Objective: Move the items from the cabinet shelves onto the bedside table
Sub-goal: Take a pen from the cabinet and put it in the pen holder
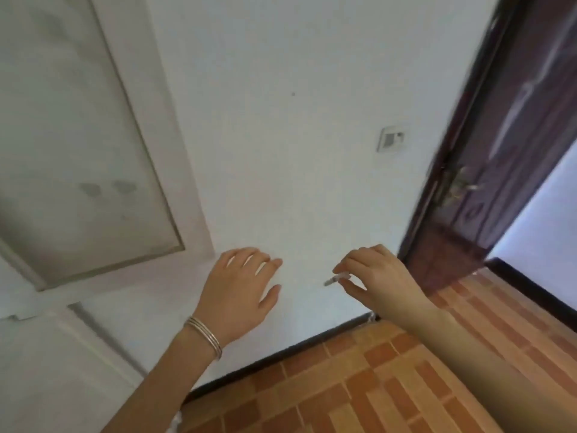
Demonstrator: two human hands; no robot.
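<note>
My left hand [242, 289] hangs in front of the white wall with relaxed fingers and holds nothing; bangles circle its wrist. My right hand [374, 276] pinches a small thin white item [335, 279] between thumb and fingers; what the item is cannot be told through the blur. The white cabinet [78, 151] with a frosted glass door fills the left side; its shelves are hidden behind the door. No bedside table is in view.
A white wall [296, 120] with a light switch [390, 139] is straight ahead. A dark brown door [499, 151] stands open at the right. Orange brick-pattern floor tiles [374, 385] lie below, edged by a black skirting.
</note>
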